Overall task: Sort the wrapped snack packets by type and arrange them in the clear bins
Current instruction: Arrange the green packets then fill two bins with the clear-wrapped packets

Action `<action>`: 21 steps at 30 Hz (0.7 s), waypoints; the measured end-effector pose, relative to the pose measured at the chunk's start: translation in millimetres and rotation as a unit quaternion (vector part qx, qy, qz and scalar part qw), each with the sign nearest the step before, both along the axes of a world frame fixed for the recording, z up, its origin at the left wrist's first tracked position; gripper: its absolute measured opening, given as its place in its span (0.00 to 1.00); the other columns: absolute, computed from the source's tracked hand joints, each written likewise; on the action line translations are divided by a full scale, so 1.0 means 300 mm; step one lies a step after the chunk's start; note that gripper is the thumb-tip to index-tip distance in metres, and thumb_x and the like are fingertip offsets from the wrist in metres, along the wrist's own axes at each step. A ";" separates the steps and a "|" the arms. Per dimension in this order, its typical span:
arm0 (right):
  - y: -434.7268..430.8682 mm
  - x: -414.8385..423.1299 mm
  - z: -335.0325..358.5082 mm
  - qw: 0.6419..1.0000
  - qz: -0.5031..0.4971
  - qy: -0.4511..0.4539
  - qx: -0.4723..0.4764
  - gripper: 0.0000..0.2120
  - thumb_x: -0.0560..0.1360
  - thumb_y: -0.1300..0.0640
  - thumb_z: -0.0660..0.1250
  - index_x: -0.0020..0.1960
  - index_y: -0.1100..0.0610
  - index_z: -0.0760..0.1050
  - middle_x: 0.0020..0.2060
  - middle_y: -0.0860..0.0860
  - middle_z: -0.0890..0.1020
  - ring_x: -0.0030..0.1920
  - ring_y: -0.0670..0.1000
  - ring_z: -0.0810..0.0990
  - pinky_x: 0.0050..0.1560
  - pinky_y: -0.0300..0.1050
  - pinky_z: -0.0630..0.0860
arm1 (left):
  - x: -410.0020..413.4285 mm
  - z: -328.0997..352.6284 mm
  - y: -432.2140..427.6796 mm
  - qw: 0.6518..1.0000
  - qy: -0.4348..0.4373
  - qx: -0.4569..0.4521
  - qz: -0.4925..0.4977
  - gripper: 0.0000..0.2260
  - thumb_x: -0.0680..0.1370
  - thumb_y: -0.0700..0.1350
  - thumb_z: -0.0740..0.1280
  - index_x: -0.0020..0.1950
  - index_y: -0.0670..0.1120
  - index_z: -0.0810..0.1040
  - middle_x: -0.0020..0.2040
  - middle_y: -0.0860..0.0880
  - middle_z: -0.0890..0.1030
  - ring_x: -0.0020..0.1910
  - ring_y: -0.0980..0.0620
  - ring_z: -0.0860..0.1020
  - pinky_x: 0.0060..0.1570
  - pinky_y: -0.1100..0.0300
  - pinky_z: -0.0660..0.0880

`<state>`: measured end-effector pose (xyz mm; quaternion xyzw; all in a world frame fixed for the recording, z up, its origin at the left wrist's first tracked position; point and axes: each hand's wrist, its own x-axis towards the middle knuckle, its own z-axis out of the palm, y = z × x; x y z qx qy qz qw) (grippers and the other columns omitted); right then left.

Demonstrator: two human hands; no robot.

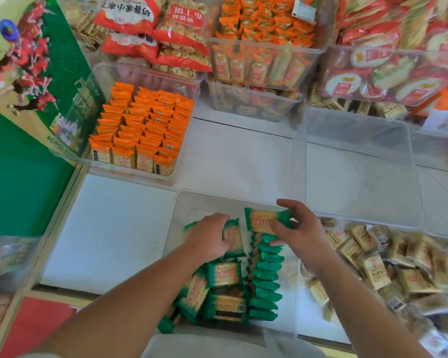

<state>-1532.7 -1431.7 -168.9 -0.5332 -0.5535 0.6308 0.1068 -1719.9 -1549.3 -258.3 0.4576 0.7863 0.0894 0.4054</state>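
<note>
A clear bin (181, 202) in front of me holds green-wrapped cracker packets. A row of them (265, 277) stands on edge along its right side, and others (217, 293) lie loose at its near left. My right hand (299, 231) pinches one green packet (263, 219) above the far end of the row. My left hand (208, 237) grips another green packet (233, 237) at the bin's left.
Orange packets fill a clear bin (137, 130) at the far left. An empty clear bin (360, 164) lies far right, with tan packets (373, 264) in a bin beside my right arm. Stacked bins of snacks (264, 55) line the back; a green carton (34, 73) stands left.
</note>
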 end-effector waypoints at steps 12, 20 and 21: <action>0.020 0.071 -0.031 0.996 -0.068 0.048 -0.038 0.19 0.78 0.72 0.68 0.65 0.56 0.78 0.54 0.56 0.86 0.51 0.55 0.87 0.50 0.50 0.85 | 0.038 -0.072 0.026 0.998 0.054 -0.018 -0.033 0.28 0.70 0.51 0.77 0.69 0.51 0.75 0.60 0.49 0.74 0.61 0.47 0.72 0.59 0.54 0.73; 0.004 0.061 -0.017 0.996 -0.084 0.027 0.012 0.17 0.78 0.66 0.71 0.64 0.52 0.79 0.50 0.51 0.87 0.50 0.55 0.87 0.54 0.53 0.83 | -0.031 0.078 -0.083 0.941 -0.224 0.105 0.232 0.13 0.76 0.43 0.74 0.59 0.55 0.80 0.52 0.55 0.84 0.50 0.56 0.83 0.55 0.51 0.82; -0.001 0.050 -0.013 0.996 -0.082 0.015 0.025 0.16 0.78 0.63 0.71 0.64 0.51 0.79 0.49 0.50 0.87 0.49 0.54 0.87 0.54 0.52 0.84 | -0.034 0.100 -0.097 0.925 -0.260 0.107 0.256 0.17 0.76 0.40 0.73 0.62 0.55 0.79 0.54 0.54 0.85 0.52 0.55 0.84 0.56 0.50 0.82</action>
